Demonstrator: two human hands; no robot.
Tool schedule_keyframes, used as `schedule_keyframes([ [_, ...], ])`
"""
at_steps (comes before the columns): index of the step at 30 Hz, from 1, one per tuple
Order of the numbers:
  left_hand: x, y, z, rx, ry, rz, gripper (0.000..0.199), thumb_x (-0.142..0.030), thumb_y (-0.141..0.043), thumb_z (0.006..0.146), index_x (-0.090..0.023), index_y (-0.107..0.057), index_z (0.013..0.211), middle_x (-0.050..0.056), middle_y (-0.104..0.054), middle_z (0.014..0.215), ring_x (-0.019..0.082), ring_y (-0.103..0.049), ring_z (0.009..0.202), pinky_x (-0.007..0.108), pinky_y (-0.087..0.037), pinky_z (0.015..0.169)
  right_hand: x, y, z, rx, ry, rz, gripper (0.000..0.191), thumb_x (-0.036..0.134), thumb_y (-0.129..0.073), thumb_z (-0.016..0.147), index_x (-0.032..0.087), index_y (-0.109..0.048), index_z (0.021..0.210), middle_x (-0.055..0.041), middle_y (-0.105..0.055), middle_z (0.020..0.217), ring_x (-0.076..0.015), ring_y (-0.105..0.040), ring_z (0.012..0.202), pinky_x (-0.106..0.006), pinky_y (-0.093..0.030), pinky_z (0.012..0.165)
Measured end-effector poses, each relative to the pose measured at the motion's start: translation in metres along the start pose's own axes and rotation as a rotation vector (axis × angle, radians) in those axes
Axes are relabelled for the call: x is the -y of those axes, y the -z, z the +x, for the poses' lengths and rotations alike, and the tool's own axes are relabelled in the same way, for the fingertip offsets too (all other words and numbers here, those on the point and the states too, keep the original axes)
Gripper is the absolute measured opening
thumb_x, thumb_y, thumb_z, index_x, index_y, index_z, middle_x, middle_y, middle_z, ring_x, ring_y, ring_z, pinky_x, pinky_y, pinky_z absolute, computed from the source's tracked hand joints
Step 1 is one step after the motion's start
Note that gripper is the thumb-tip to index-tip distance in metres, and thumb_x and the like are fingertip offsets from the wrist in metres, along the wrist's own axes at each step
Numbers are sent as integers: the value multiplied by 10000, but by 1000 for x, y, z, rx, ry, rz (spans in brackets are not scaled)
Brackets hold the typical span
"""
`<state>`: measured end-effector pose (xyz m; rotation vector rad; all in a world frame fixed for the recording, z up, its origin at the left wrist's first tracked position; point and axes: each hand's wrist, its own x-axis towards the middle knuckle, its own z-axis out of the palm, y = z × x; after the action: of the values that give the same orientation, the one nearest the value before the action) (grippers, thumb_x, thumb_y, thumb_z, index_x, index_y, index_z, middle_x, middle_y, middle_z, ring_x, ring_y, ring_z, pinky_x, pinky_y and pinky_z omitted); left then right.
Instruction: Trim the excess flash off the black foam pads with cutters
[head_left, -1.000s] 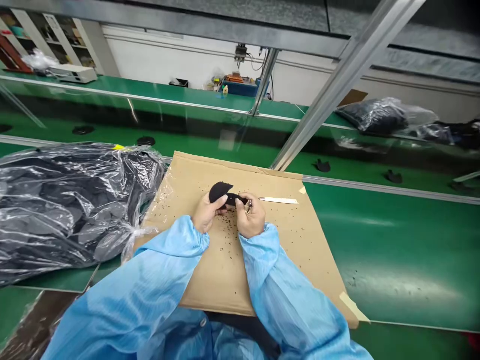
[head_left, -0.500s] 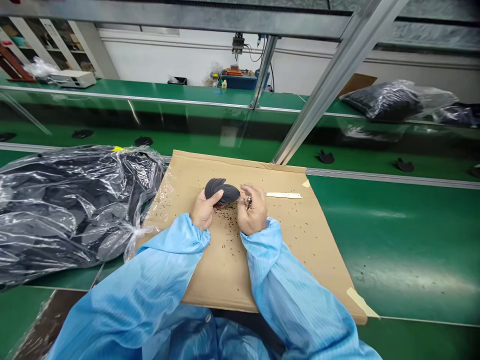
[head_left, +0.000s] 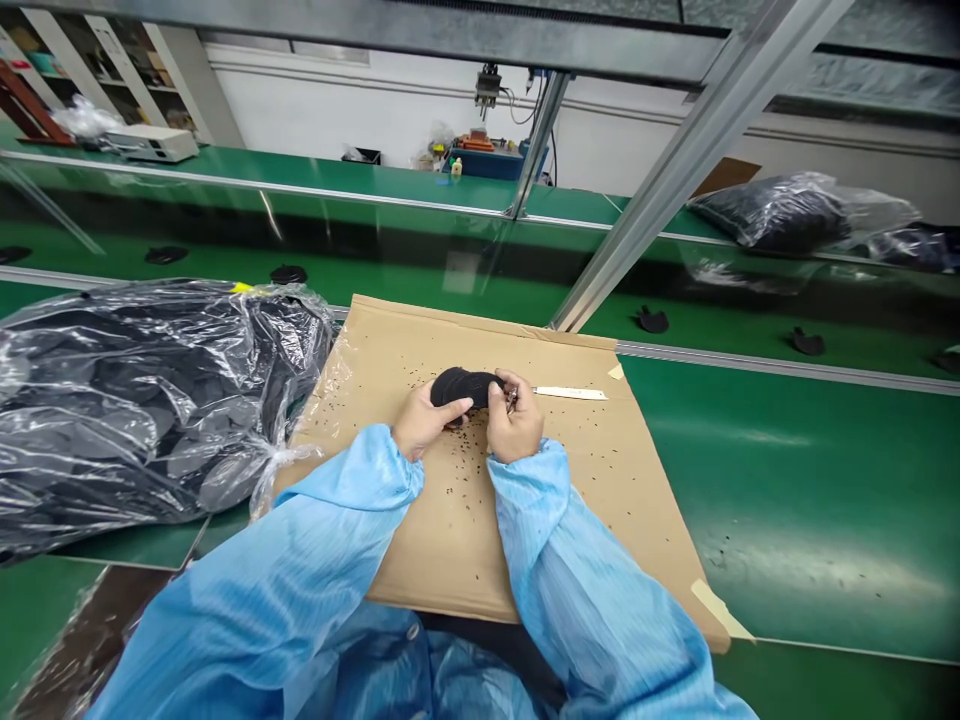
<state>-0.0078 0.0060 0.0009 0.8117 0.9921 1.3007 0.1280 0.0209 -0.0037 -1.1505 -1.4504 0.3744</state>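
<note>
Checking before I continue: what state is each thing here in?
Left hand: closed on black, rounded, flat pieces
Black pieces: overlapping
Right hand: pinching their end, small silvery metal tool in grip
Large clear plastic bag: filled, tied
Slim white strip: lying flat
Brown rectangular sheet: spread flat, strewn with dark bits

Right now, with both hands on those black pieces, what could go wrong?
The black pieces might slip, since the left hand and right hand pinch them. The metal thing in the right hand could perhaps poke a finger. The specks on the brown sheet might stick to the sleeves.
</note>
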Motion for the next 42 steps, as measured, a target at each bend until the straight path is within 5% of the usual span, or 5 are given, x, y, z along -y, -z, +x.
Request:
schedule_keyframes([
  [4,0,1,0,-1,-2,-16,536,-426,-765,664,-150,-644,1107,80,-694,946,162,-628,716,226,-467,525,0,3,3,33,32,33,212,308,-514,884,163,-651,958,-91,-678,924,-206,-625,868,-364,-505,832],
  [14,-2,0,-1,46,-9,-94,554,-260,-829,583,-140,-648,1093,92,-694,1006,215,-640,890,336,-529,772,-2,1,2,116,-12,31,335,380,-568,863,146,-602,1100,-44,-623,813,-157,-576,698,-316,-498,717],
  [20,-1,4,2,-3,-15,-191,612,-291,-811,628,-183,-589,1188,88,-671,1097,197,-643,888,316,-529,730,3,4,4,175,-15,-16,263,409,-590,847,153,-648,846,-40,-621,739,-154,-560,663,-291,-472,656],
  [29,-4,1,0,11,-75,-279,442,-245,-842,568,-135,-694,970,80,-696,1036,208,-622,1001,386,-442,972,8,3,3,208,17,13,266,417,-576,852,171,-657,911,-34,-632,746,-156,-555,651,-281,-466,629],
  [42,-14,8,-8,297,66,-165,338,-264,-848,566,-110,-703,830,70,-685,839,175,-619,815,337,-456,861,11,30,17,735,57,-81,547,623,-474,850,187,-383,532,34,-322,504,-91,-306,483,-246,-228,460],
])
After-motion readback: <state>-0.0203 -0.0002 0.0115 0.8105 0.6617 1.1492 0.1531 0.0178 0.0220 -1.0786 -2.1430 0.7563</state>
